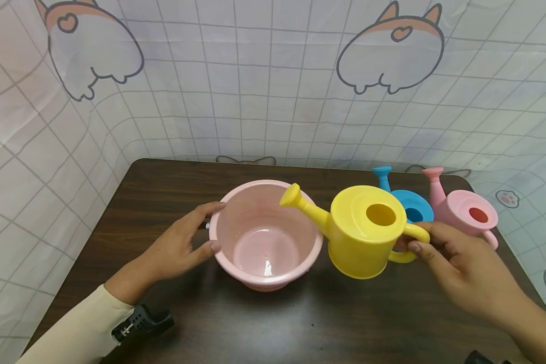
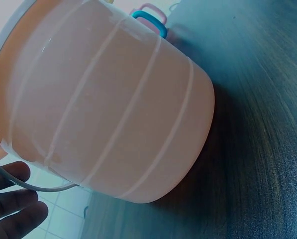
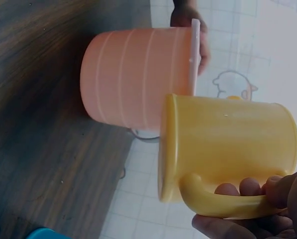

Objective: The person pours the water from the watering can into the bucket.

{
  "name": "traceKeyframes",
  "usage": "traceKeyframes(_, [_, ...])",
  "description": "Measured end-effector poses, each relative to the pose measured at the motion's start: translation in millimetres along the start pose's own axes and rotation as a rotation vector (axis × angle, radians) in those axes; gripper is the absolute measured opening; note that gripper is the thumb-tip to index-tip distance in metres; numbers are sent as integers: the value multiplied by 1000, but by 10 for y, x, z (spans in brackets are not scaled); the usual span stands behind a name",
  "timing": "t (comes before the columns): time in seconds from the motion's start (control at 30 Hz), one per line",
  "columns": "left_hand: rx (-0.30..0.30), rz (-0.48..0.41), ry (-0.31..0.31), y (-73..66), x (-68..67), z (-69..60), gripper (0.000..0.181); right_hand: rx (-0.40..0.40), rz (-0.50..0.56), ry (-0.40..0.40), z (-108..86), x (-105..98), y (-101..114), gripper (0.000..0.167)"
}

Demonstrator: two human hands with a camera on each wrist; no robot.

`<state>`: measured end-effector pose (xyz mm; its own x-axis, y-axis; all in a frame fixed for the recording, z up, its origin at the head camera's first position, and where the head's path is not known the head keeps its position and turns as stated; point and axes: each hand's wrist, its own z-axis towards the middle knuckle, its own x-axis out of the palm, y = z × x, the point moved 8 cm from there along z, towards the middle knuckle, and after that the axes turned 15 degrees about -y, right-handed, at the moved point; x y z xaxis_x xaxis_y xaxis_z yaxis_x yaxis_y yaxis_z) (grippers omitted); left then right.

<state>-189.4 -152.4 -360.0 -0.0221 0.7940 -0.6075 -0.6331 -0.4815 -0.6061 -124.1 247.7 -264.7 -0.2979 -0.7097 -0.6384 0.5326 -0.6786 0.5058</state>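
A pink bucket [image 1: 266, 247] stands upright on the dark wooden table. My left hand [image 1: 182, 245] grips its left rim, with thumb and index finger at the edge; in the left wrist view other fingers [image 2: 19, 211] lie by the thin bail handle outside the bucket wall [image 2: 113, 99]. My right hand [image 1: 464, 268] holds a yellow watering can [image 1: 364, 237] by its handle, above the table just right of the bucket. The can is roughly upright, its spout head over the bucket's right part. In the right wrist view, fingers curl round the yellow handle [image 3: 228, 205].
Behind the yellow can, at the table's right side, stand a blue watering can [image 1: 416, 202] and a pink watering can [image 1: 466, 210]. A grid-patterned cloth [image 1: 255, 101] with cartoon animals hangs behind and beside the table [image 1: 273, 333]. A black strap device [image 1: 141, 321] is on the left wrist.
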Motion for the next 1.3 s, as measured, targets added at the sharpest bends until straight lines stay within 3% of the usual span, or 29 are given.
traceKeyframes(0.23, [-14,-8,0,9,5,0,69,-19,27,46,86,-32,33,39])
traceKeyframes(0.53, [-58,-21,4,23,18,-5,71,-51,-76,53,168,-86,16,39])
traceKeyframes(0.93, [-73,-31,0,33,25,-12,72,-114,-37,89,277,-72,43,39])
traceKeyframes(1.3, [-57,-32,-8,27,29,-10,73,-138,-26,73,337,-76,68,38])
